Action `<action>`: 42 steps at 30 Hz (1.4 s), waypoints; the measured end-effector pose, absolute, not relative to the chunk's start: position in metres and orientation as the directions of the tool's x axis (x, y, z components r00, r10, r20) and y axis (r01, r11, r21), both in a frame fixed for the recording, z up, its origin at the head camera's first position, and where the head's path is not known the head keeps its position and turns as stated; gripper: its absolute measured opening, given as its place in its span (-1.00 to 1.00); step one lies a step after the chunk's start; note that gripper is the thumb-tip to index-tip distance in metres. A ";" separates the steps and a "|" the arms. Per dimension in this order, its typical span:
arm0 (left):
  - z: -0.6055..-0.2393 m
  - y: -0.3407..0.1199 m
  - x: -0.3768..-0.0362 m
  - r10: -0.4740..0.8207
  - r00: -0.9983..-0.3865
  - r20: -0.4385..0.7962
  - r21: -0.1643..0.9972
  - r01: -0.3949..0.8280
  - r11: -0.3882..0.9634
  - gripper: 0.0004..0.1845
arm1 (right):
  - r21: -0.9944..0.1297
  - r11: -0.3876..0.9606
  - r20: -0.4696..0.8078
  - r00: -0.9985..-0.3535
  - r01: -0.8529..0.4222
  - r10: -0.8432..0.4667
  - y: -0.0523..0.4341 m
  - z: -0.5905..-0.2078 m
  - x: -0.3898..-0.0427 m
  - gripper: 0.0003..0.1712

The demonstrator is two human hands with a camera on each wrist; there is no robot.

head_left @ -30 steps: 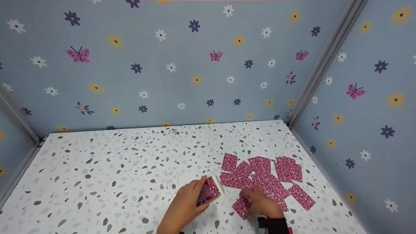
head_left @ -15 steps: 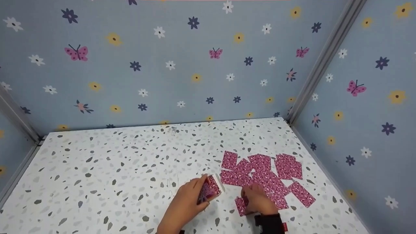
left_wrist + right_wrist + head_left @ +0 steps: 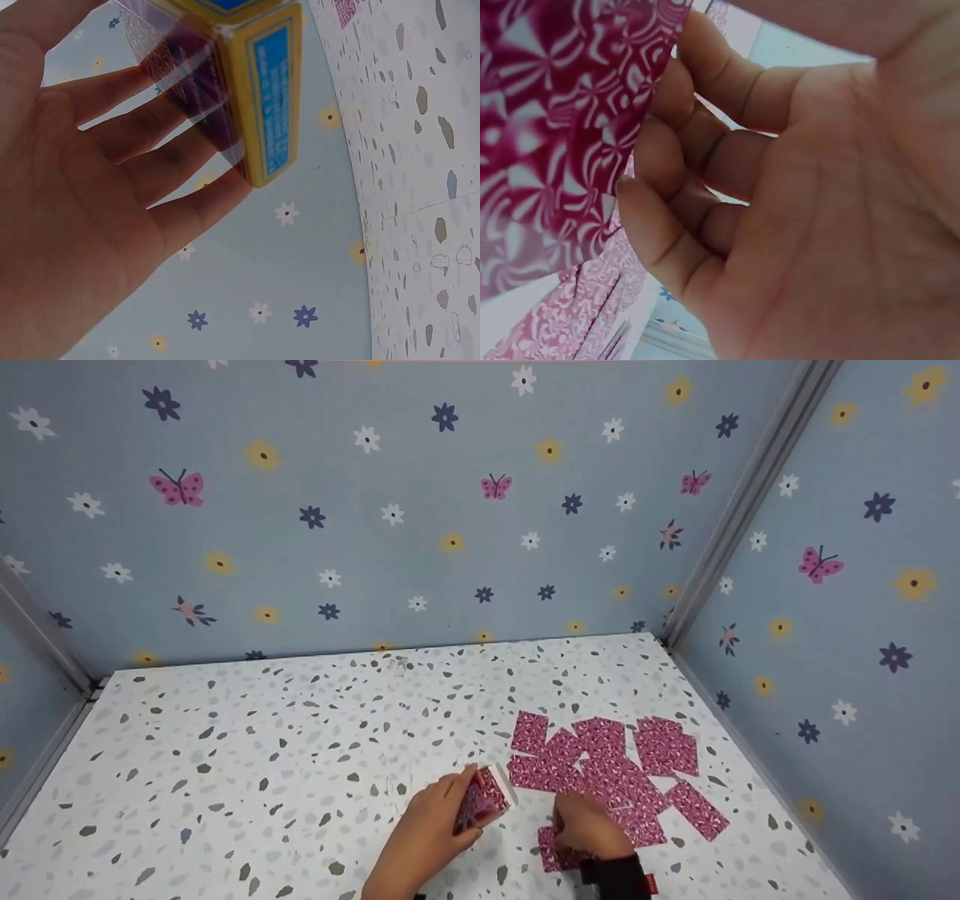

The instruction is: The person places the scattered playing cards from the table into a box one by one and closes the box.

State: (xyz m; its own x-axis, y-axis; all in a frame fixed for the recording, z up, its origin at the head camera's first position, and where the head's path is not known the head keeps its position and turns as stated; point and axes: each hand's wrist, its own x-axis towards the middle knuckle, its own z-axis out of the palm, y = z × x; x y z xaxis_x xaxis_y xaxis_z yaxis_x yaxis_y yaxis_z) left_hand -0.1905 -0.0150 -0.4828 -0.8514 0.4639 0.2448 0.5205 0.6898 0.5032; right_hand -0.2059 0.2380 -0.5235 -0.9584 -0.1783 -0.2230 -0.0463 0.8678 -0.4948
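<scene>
Bare speckled white tabletop (image 3: pixel 225 750) lies wide to the left. The left hand (image 3: pixel 431 832) grips a yellow-edged card box (image 3: pixel 484 799); the right hand (image 3: pixel 589 829) pinches a pink swirl-patterned card (image 3: pixel 553 855) beside the scattered pink cards (image 3: pixel 607 769).

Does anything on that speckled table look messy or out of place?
Yes: the pink patterned cards lie face down in a jumbled, overlapping spread at the table's right side, at all angles. The left hand holds the yellow card box; the right hand pinches one card.
</scene>
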 end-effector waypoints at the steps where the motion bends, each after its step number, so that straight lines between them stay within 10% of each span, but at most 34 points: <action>1: -0.483 -0.015 -0.191 0.466 -0.851 0.244 0.502 0.522 0.690 -0.16 | -0.509 0.859 -0.222 -0.957 -0.048 -0.185 0.238 -0.523 -0.206 -0.71; 16: -0.484 -0.012 -0.192 0.475 -0.854 0.214 0.501 0.513 0.696 -0.16 | -0.624 0.753 0.022 -0.967 -0.210 -0.252 0.237 -0.517 -0.209 -0.52; 29: -0.486 -0.011 -0.192 0.478 -0.848 0.230 0.486 0.526 0.698 -0.16 | -0.573 0.797 0.117 -0.982 -0.190 -0.150 0.235 -0.497 -0.207 -0.79; 42: -0.485 -0.011 -0.191 0.470 -0.856 0.215 0.508 0.509 0.695 -0.18 | -0.650 0.719 0.343 -0.939 -0.246 -0.011 0.232 -0.471 -0.198 -0.41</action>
